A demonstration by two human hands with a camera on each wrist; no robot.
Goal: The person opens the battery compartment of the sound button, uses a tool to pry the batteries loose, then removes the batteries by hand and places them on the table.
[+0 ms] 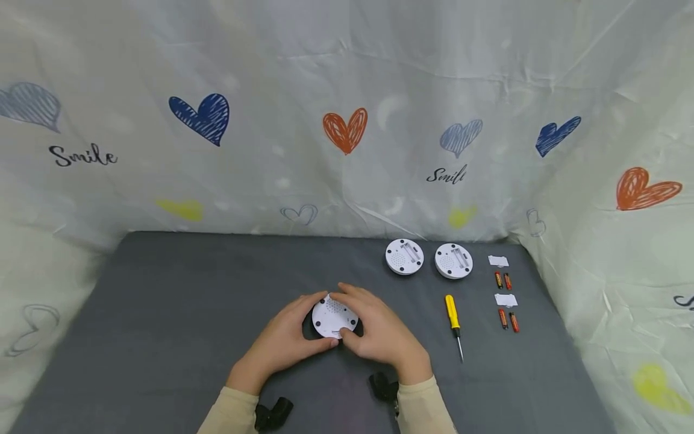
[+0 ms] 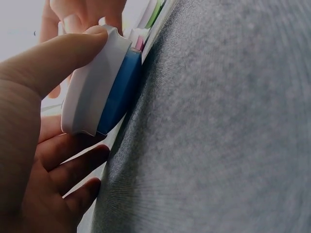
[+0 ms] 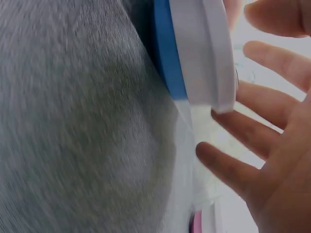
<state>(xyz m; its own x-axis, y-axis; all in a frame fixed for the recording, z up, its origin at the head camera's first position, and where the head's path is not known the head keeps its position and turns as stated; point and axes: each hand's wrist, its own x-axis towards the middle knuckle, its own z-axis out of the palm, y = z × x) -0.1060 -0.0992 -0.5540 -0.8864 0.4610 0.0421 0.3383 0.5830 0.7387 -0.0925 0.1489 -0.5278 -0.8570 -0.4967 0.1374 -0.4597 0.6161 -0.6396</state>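
A round white device with dark feet and a patch of small holes lies face down on the grey cloth. Its blue underside shows in the left wrist view, below the white body. My left hand grips it from the left, thumb on the near rim and fingers around the far side. From the right, my right hand reaches over it, its thumb touching the near part of the upper face. In the right wrist view the right hand's other fingers are spread and nearly straight beside the device.
Two similar round devices with exposed battery slots sit at the back right. A yellow-handled screwdriver lies right of my hands. Farther right are white covers and several small batteries. A printed curtain hangs behind.
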